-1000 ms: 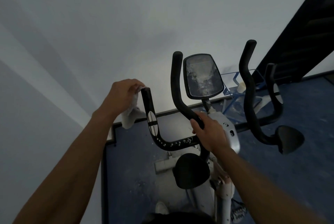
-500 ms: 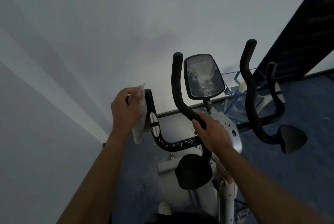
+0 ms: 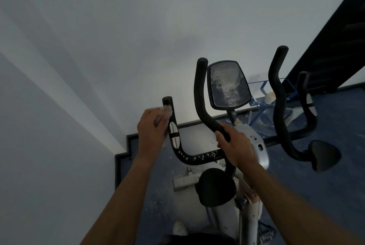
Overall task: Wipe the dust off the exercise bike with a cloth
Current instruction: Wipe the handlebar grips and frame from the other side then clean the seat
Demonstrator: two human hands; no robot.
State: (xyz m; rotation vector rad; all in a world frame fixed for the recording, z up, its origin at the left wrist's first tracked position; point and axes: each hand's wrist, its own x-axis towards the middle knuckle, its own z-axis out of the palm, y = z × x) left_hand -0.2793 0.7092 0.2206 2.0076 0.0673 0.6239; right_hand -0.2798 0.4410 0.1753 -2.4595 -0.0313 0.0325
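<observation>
The exercise bike (image 3: 233, 165) stood on the blue floor (image 3: 325, 195) by the white wall (image 3: 118, 37). Its screen (image 3: 228, 84) was dusty. The right hand (image 3: 235, 147) curled tight around a black handlebar (image 3: 203, 96). The left hand (image 3: 153, 132) held a white cloth (image 3: 165, 111) bunched against the side grip (image 3: 170, 118).

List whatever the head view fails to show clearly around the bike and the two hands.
- Cloth: blurred by motion and mostly hidden behind the left hand; its shape is unclear.
- Console screen: dust smears and dim light make any readout illegible.
- Handlebar under the right hand: the gripped stretch is covered.
- Pedals and base: cut off by the bottom edge and hidden by the seat.
- Shoe: only partly visible.
</observation>
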